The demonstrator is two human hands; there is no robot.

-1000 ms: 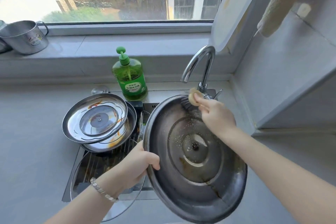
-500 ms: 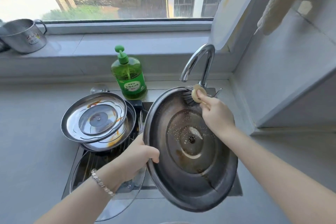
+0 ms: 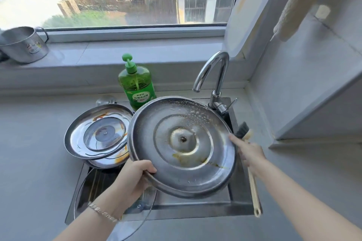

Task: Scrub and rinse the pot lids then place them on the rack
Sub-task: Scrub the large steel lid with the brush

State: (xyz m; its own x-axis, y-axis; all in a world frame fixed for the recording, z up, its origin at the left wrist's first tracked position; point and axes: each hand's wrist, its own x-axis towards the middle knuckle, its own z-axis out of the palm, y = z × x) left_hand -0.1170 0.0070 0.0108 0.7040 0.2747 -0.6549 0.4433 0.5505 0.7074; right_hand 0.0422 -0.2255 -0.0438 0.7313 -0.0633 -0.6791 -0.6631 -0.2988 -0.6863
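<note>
Across the lower frame, grey tabletop [image 3: 29, 152], with sink [image 3: 241, 197] sunk in at centre. Over the sink, held tilted with underside up: large steel lid [image 3: 182, 170], suds along the upper right edge, brown smears near the lower middle. Just left of it, partly behind its rim, stack of smaller steel lids [image 3: 98, 131], stained orange. Below those, glass lid [image 3: 94, 191] across the sink's lower left corner. Behind, upper centre, green soap bottle [image 3: 137, 86]. Left grip [image 3: 133, 178] curled tight round the large lid's lower left rim. Right grip [image 3: 250, 152] wrapped round brush [image 3: 252, 186], forefinger stretched out onto the lid's right rim.
</note>
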